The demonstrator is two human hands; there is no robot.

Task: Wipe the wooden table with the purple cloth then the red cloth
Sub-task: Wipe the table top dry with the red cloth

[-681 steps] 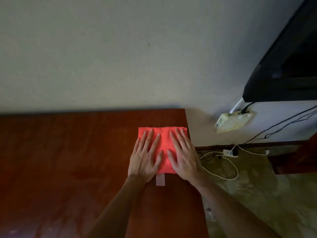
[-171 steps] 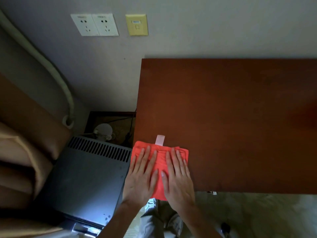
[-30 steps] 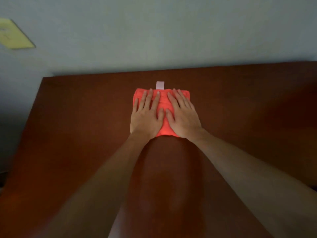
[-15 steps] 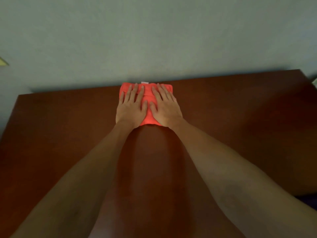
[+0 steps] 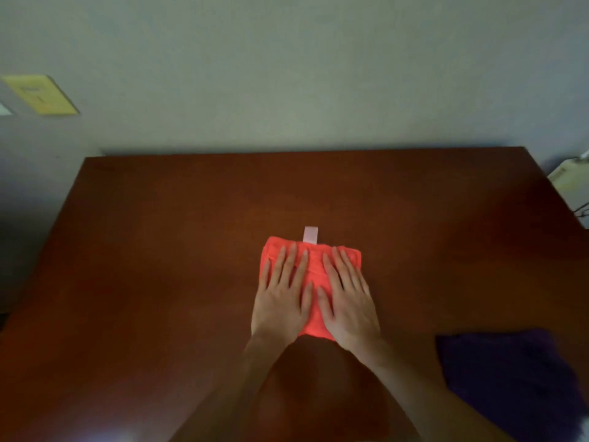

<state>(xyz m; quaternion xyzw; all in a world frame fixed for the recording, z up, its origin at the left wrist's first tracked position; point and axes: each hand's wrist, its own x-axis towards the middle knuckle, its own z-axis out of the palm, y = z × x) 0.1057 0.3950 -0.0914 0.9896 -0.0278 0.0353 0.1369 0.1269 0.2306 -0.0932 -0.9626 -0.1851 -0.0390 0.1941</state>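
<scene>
A folded red cloth (image 5: 314,266) with a white tag at its far edge lies near the middle of the dark wooden table (image 5: 159,250). My left hand (image 5: 282,301) presses flat on the cloth's left half, fingers straight. Beside it, my right hand (image 5: 345,301) presses flat on the right half. A purple cloth (image 5: 510,384) lies crumpled on the table at the near right, apart from both hands.
A grey wall runs along the table's far edge. A yellow wall plate (image 5: 41,94) is at the upper left. A pale device (image 5: 570,180) with cables sits beyond the table's right edge.
Both hands have drawn the red cloth back from the table's far edge toward the middle. The purple cloth has come into view at the near right.
</scene>
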